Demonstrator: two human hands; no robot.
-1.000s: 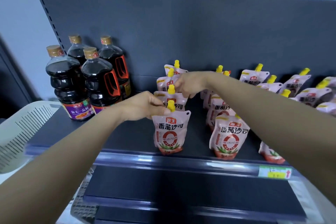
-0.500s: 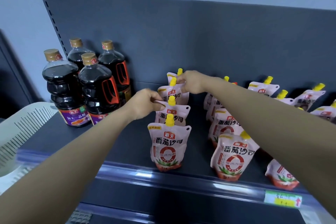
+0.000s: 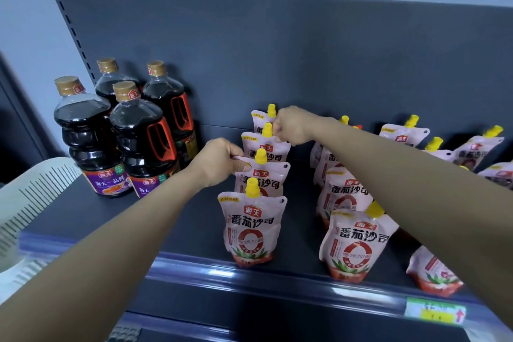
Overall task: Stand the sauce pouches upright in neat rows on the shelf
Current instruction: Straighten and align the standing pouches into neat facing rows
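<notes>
Fingers of the left hand (image 3: 219,162) pinch the top left corner of the second pouch (image 3: 259,179) in the left row, thumb lying along its upper edge beside the yellow cap. Fingers of the right hand (image 3: 291,126) are curled closed at the top right corner of the third pouch (image 3: 265,147), next to its spout; the exact grip is hidden by the knuckles. Left row: four pouches stand upright one behind another on the dark shelf (image 3: 177,219), from the front pouch (image 3: 254,226) near the shelf lip to the rear pouch (image 3: 261,121) near the back panel (image 3: 305,64). Each pouch is pale pink and white, with a yellow screw cap at the top centre, a red brand mark, bold black characters, a red ring graphic and a red base. Second row (image 3: 352,236), to the right: pouches upright, partly hidden by the right forearm, the front one tilted slightly. Further right, one pouch (image 3: 433,272) leans at the shelf front, and several pouches (image 3: 405,133) lean back near the panel, not aligned. Four dark sauce bottles (image 3: 116,136) with tan caps stand grouped at the shelf's left end, apart from the pouches. White slotted basket (image 3: 30,197) at the left edge. Yellow-green price tag (image 3: 435,314) on the shelf rail at lower right.
</notes>
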